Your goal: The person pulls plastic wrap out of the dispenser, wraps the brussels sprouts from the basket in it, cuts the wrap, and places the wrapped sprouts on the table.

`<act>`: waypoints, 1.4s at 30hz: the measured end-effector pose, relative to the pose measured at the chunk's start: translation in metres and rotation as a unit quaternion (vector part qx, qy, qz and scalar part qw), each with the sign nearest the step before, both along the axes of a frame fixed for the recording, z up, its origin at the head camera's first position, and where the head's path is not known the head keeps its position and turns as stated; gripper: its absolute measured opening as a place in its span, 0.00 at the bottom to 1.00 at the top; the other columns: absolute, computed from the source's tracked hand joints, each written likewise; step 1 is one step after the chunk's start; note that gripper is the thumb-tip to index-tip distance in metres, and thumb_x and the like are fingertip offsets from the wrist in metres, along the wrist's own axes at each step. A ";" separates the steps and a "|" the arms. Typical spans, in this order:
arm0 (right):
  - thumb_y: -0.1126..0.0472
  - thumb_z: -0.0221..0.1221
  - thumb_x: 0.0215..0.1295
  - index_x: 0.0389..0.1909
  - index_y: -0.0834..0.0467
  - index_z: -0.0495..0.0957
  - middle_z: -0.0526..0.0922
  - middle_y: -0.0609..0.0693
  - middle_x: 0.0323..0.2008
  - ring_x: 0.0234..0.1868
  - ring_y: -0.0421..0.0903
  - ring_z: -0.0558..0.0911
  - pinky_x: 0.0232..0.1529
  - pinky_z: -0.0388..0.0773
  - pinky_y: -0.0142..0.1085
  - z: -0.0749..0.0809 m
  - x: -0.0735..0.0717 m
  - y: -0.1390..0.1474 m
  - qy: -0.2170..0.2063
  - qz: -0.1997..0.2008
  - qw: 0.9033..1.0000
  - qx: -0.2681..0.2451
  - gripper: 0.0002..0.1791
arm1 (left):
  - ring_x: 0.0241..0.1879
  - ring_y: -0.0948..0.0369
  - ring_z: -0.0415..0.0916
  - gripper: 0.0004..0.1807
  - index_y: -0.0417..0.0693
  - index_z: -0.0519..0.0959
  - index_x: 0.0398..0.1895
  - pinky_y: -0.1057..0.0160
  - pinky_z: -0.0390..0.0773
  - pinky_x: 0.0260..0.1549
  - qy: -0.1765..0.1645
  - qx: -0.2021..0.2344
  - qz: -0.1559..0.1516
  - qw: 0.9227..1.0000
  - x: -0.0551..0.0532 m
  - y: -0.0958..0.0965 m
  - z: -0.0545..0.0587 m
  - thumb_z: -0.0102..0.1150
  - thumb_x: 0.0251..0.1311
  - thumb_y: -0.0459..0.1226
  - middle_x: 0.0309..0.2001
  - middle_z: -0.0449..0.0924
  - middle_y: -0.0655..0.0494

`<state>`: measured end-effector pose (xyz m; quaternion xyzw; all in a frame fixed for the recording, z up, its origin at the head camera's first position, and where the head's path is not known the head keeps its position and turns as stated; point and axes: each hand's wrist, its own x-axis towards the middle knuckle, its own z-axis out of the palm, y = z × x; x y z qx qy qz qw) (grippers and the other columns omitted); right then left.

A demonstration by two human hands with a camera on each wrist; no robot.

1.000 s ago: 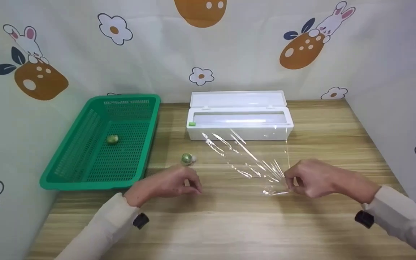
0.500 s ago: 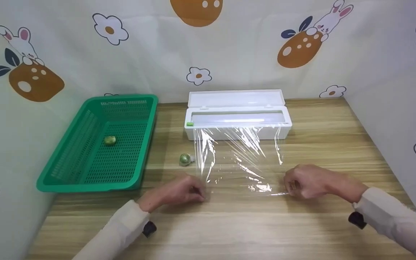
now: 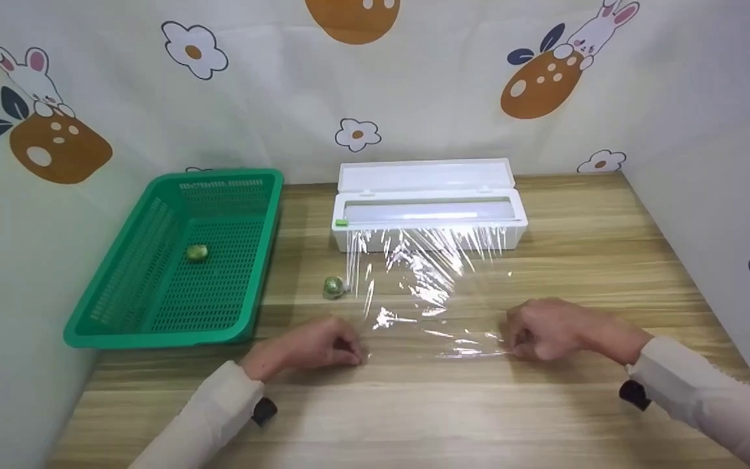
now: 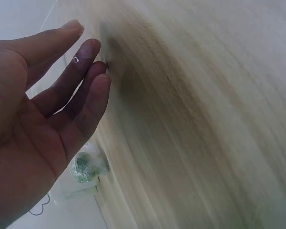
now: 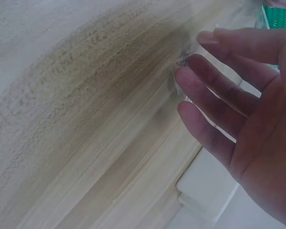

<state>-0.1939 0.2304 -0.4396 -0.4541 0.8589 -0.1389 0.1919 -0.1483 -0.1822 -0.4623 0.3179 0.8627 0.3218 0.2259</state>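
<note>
Both hands hold the near edge of a sheet of clear plastic film (image 3: 414, 306), one at each corner. The left hand (image 3: 313, 342) pinches with thumb and forefinger together, other fingers loosely bent; the right hand (image 3: 547, 329) does likewise. This grip seems meant to keep the thin sheet spread and unfolded. The film leads back to a white dispenser box (image 3: 424, 195); its lid (image 3: 427, 174) stands raised, presumably so the film can draw freely. A green slider (image 3: 342, 223) sits at the box's left front, just beside the sheet. A wrapped green ball (image 3: 334, 287) lies on the tabletop (image 3: 414, 417) by the film's left margin, apparently kept within reach. Another small green item (image 3: 197, 253) rests inside the green basket (image 3: 261, 260), which keeps it apart
</note>
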 end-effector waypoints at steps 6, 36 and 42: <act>0.54 0.62 0.67 0.38 0.49 0.88 0.87 0.41 0.33 0.30 0.30 0.78 0.35 0.79 0.28 -0.002 -0.003 -0.002 -0.027 -0.027 0.999 -0.001 0.07 | 0.37 0.71 0.79 0.05 0.48 0.88 0.39 0.73 0.80 0.42 -0.004 -0.005 -0.004 1.000 0.001 -0.002 -0.001 0.67 0.60 0.34 0.37 0.88 0.57; 0.51 0.65 0.65 0.24 0.60 0.76 0.80 0.49 0.13 0.12 0.39 0.77 0.16 0.80 0.36 -0.028 0.008 0.014 -0.207 -0.216 0.953 -0.049 0.18 | 0.42 0.57 0.81 0.16 0.47 0.83 0.54 0.62 0.85 0.36 0.065 0.055 0.306 0.948 -0.006 -0.063 0.095 0.58 0.71 0.44 0.47 0.86 0.47; 0.50 0.65 0.65 0.24 0.59 0.76 0.79 0.48 0.14 0.12 0.39 0.76 0.14 0.80 0.36 -0.032 0.008 0.016 -0.198 -0.209 0.956 -0.059 0.18 | 0.44 0.62 0.83 0.20 0.44 0.81 0.58 0.66 0.86 0.37 0.099 0.098 0.344 0.929 -0.013 -0.101 0.115 0.57 0.71 0.46 0.52 0.84 0.42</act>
